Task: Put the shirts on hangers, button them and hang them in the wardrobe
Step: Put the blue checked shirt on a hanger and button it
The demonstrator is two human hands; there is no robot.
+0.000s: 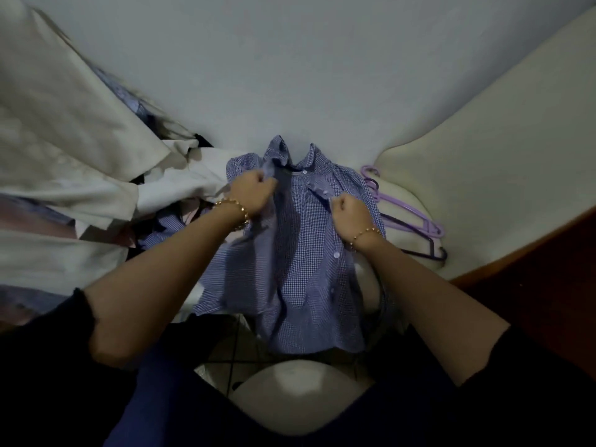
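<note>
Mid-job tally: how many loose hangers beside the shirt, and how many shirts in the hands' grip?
Loose hangers: 2 (lilac hanger, dark hanger)
Shirts gripped: 1 (blue checked shirt, held by left hand and right hand)
Total: 3

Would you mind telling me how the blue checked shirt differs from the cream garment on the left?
The blue checked shirt has small checks; the cream garment is plain. The shirt is spread out, gripped by the left hand and the right hand; the cream garment lies crumpled, untouched. Both rest on the pale surface.
</note>
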